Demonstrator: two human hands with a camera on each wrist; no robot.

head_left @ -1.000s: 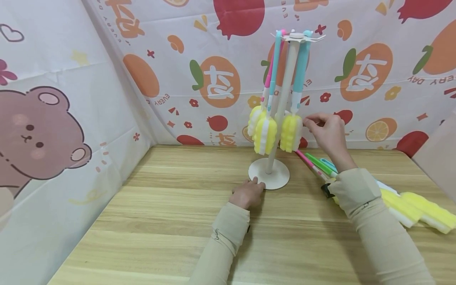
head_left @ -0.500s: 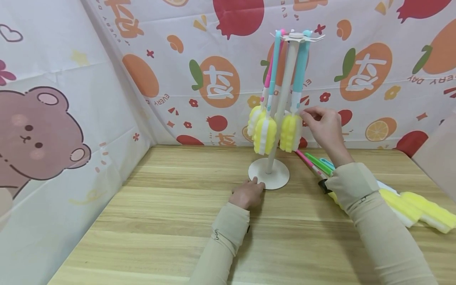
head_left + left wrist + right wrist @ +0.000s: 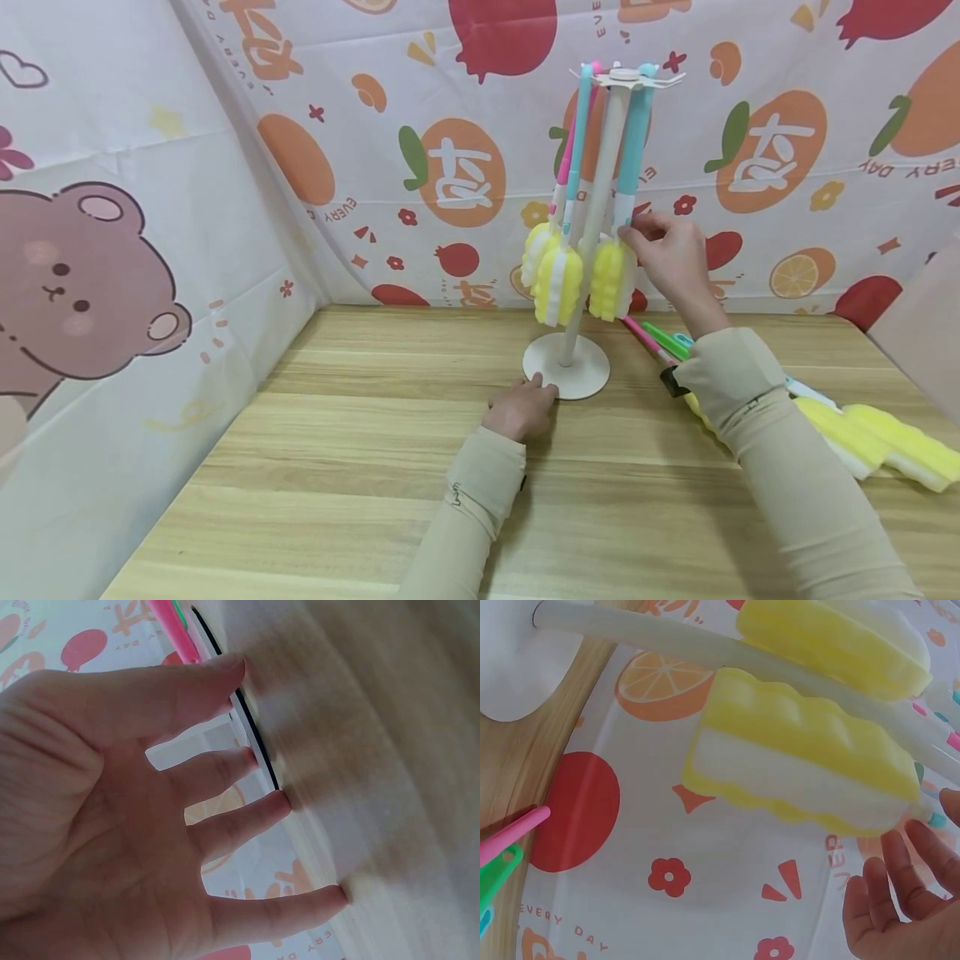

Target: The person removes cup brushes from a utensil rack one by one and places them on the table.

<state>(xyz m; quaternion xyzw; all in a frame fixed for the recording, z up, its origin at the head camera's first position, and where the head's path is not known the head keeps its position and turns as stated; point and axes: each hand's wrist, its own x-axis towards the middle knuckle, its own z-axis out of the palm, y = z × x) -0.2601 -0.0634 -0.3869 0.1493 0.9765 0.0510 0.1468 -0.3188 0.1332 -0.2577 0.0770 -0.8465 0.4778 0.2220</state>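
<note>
A white stand with a round base (image 3: 567, 367) carries several hanging sponge brushes. My left hand (image 3: 521, 408) touches the base's near left edge, its spread fingers (image 3: 247, 825) reaching to the tabletop. My right hand (image 3: 675, 258) pinches the narrow neck of a teal-handled sponge brush (image 3: 633, 142) on the stand's right side. Its yellow-and-white sponge head (image 3: 802, 757) hangs just below these fingertips (image 3: 917, 827). To the left hang another teal-handled sponge brush (image 3: 558, 287) and a pink-handled sponge brush (image 3: 566, 158).
Loose sponge brushes (image 3: 900, 446) lie on the wooden table (image 3: 360, 467) at the right, partly under my right forearm. Their pink handle (image 3: 643, 335) and green handle (image 3: 666, 340) point toward the stand. A printed cloth backdrop (image 3: 360, 158) rises behind the table.
My right hand has moved left and slightly up, from beside the sponge head to the brush's neck. The left hand and the stand have stayed in place.
</note>
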